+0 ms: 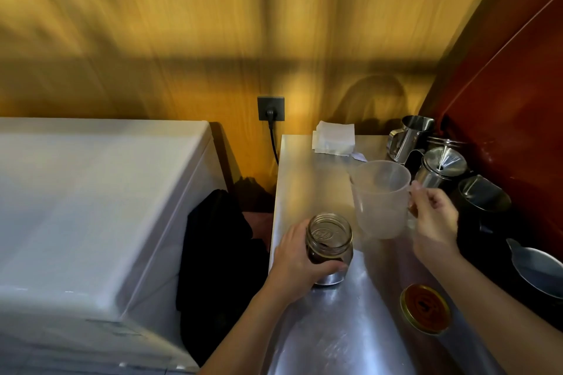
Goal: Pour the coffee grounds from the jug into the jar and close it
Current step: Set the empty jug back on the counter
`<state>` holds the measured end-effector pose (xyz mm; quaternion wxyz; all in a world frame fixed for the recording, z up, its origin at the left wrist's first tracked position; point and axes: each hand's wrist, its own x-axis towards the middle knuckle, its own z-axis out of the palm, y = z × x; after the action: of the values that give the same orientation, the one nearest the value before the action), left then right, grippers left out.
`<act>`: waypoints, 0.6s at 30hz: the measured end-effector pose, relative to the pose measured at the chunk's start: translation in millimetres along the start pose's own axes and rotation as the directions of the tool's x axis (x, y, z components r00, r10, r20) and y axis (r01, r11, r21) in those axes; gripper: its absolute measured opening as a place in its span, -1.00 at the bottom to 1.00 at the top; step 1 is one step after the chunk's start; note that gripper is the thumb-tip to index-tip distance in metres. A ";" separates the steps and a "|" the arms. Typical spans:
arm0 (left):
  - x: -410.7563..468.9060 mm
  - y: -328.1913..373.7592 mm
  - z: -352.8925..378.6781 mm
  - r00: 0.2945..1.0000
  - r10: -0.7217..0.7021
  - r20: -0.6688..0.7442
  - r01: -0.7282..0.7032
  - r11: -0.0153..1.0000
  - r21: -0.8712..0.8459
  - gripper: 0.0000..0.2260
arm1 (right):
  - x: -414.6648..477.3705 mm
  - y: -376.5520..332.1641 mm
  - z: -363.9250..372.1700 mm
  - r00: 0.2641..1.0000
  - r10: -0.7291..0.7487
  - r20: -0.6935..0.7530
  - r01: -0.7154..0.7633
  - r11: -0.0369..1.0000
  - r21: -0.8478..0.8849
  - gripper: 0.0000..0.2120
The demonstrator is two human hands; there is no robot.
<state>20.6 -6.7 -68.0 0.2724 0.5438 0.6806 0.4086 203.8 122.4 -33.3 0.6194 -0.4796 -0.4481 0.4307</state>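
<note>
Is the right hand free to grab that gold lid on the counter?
Probably not yet: the right hand is holding the plastic jug by its handle. The lid lies uncovered near that forearm, nothing blocking it.

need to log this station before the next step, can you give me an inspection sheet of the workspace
surface: steel counter, bare and shiny in the middle
job's things: glass jar upright, open, dark grounds inside; translucent plastic jug upright, looks empty; gold-rimmed lid lying apart from the jar, on the counter
clutter: steel pitchers and dark jugs along the right edge; white folded papers at the back
grippers: left hand wrapped round the jar; right hand on the jug handle
cables: black plug and cord from the wall socket
surroundings: wood-panel wall; white appliance to the left; dark cloth in the gap
</note>
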 end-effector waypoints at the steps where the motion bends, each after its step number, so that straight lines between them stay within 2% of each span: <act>1: -0.1 0.1 0.2 1.000 -0.003 0.003 0.003 1.000 0.001 -0.27 | 0.0 3.9 0.0 1.000 0.009 -0.004 -0.009 1.000 0.007 -0.73; 7: -0.1 1.1 -1.1 1.000 0.004 0.009 -0.004 1.000 0.012 -0.39 | -8.6 22.3 -5.2 0.999 -0.018 0.037 0.022 0.993 -0.118 -0.73; 13: -0.8 2.7 -2.4 1.000 0.016 0.001 -0.016 1.000 0.000 -0.37 | -12.8 35.6 -21.2 0.997 0.039 0.062 -0.023 0.969 -0.244 -0.81; 18: -1.5 4.5 -3.6 1.000 0.010 0.003 -0.010 1.000 -0.018 -0.40 | -16.6 34.9 -30.6 0.984 0.105 0.141 -0.045 0.925 -0.376 -0.89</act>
<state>20.3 -8.8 -62.4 0.2763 0.5452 0.6737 0.4155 226.0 106.0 -74.1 0.4629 -0.5691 -0.5507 0.3982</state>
